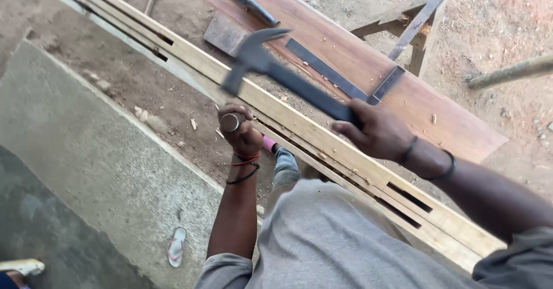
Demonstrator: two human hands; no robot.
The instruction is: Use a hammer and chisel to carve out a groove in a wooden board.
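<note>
— Where do the hands stand?

— The left hand [241, 132] is closed around a chisel [231, 122], whose round metal butt faces up out of the fist; the right hand [377, 132] is wrapped around the handle of a claw hammer [271, 69], whose blurred head hangs above and just to the right of that butt.

— Which way does the hammer lie?

— Its long axis runs from the right hand up and leftward; the head is the far end, near the left fist but apart from it; so the chisel lies left of the right hand and below the hammer head.

— And the wood under them?

— The chisel's blade is hidden by the fist, but it points down at a long pale timber rail [299, 125] running diagonally from upper left to lower right, with slots cut in it; I judge the blow would fall straight down onto the butt.

— Beyond that?

— A reddish plank [438, 116] lies alongside; a steel square [345, 80] rests on it.
</note>
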